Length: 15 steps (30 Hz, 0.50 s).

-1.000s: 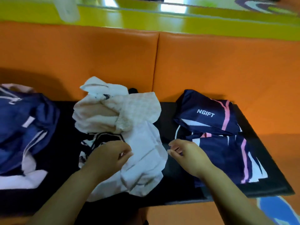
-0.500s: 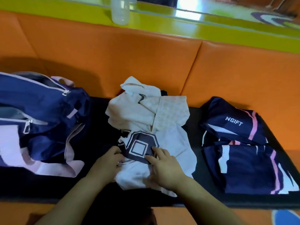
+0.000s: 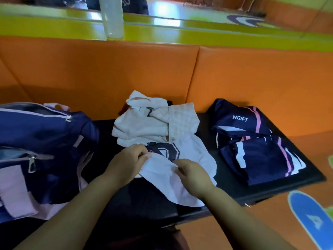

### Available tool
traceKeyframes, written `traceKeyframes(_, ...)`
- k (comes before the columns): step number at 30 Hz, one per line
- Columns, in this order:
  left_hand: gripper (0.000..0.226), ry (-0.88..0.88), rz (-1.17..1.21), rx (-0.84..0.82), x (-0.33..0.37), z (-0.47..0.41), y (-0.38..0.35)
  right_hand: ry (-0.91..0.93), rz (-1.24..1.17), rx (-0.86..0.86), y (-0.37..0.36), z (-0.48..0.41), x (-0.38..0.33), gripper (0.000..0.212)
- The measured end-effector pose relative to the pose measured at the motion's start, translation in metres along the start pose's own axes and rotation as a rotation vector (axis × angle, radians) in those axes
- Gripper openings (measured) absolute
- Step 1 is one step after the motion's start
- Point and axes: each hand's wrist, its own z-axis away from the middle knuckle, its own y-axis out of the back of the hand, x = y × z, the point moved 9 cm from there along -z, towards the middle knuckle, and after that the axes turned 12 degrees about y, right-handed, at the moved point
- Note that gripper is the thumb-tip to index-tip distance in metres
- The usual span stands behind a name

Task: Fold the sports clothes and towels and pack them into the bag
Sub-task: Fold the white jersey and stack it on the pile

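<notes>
**A:** Navy kit (image 3: 261, 156) is folded, right end of the desk (image 3: 234, 188). Bag (image 3: 41, 138) on the left, contents hidden.

**B:** Left hand (image 3: 129, 159) and right hand (image 3: 192, 175), fingers (image 3: 177, 164) clamped on the white jersey (image 3: 194, 152) mid-desk; crumpled towels (image 3: 144, 127) behind it, unfolded.

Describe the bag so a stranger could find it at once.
Find the black table before the orange padded wall. The bag lies at its left end, navy with pale pink panels. Unlike the folded navy clothes at the right end, it has zips with metal pulls.
</notes>
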Motion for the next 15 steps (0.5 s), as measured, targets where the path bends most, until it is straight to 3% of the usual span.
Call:
traceKeyframes(2, 0.023, 0.022, 0.089, -0.008, -0.005, -0.004, 0.009, -0.097, -0.156, 0.121, 0.031, -0.005, 0.004, 0.017)
traceKeyframes(6, 0.010, 0.065, 0.243, -0.063, 0.007, -0.014, 0.018, -0.025, -0.281, 0.315, 0.102, -0.019, -0.012, 0.022)
traceKeyframes(11, 0.068, -0.076, 0.211, -0.209, 0.066, -0.032, 0.012, 0.082, -0.346, 0.458, 0.178, -0.042, -0.041, 0.027)
traceKeyframes(13, 0.066, -0.131, 0.137, -0.223, 0.087, -0.039, 0.009, 0.147, -0.386, 0.496, 0.205, -0.049, -0.054, 0.027)
traceKeyframes(15, 0.048, -0.117, 0.101, -0.239, 0.099, -0.049, 0.003, 0.216, -0.375, 0.538, 0.232, -0.053, -0.065, 0.033)
